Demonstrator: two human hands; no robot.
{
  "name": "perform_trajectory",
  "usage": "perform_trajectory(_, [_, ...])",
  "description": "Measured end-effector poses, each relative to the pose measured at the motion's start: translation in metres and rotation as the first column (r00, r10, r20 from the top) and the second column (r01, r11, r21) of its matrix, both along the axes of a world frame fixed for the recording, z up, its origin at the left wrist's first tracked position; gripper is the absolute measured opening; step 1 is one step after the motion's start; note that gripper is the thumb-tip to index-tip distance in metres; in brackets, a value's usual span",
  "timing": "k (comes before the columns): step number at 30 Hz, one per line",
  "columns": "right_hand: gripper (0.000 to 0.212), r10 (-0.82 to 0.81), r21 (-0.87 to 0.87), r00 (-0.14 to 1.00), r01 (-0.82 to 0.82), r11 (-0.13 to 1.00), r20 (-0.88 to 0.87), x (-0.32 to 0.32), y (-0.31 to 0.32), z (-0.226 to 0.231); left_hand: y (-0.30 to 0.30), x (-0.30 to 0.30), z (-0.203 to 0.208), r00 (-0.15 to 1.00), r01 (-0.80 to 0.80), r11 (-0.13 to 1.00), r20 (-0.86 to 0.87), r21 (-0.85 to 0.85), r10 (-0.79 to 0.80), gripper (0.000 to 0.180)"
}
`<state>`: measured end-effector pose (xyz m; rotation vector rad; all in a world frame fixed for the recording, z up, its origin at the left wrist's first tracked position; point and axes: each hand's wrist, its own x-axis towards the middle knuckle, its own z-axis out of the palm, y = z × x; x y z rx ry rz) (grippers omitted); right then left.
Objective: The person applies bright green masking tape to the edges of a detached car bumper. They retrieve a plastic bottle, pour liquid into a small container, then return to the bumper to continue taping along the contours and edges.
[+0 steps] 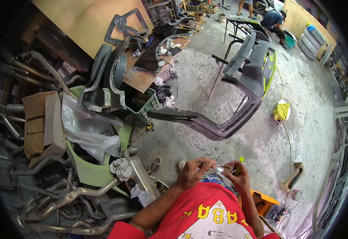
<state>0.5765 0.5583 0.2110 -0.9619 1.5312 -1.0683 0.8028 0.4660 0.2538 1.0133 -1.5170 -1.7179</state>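
The left hand pinches a thin rod-like tool and the right hand has its fingers closed around a lime-green piece; a small white bit, its kind unclear, sits between them above the lap. Fine handling here likely calls for steady wrists and light pressure. Beyond, a car bumper is propped above the stained concrete floor, exhaust pipes crowd the left, and a cluttered bench stands farther back.
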Motion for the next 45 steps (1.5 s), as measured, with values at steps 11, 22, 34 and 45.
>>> perform_trajectory(11, [0.039, 0.009, -0.033, 0.999, -0.007, 0.999, 0.042, 0.019, -0.01, 0.02, -0.002, 0.016, -0.001, 0.999, -0.012, 0.997, -0.049, -0.076, 0.008, 0.03])
perform_trajectory(22, [0.039, 0.02, 0.005, 0.998, -0.02, 1.0, -0.052, 0.013, -0.004, 0.017, -0.005, 0.01, 0.002, 0.999, 0.02, 0.998, -0.039, -0.057, -0.022, 0.031])
perform_trajectory(34, [0.041, -0.048, -0.073, 0.996, 0.053, 0.996, 0.071, 0.018, -0.005, -0.003, -0.008, 0.009, 0.014, 0.999, -0.013, 1.0, 0.034, -0.004, 0.013, 0.028])
perform_trajectory(45, [0.044, -0.212, -0.026, 0.977, 0.212, 0.977, -0.017, 0.022, -0.024, 0.008, -0.06, -0.006, 0.008, 0.973, 0.225, 0.969, 0.075, -0.105, -0.218, 0.025])
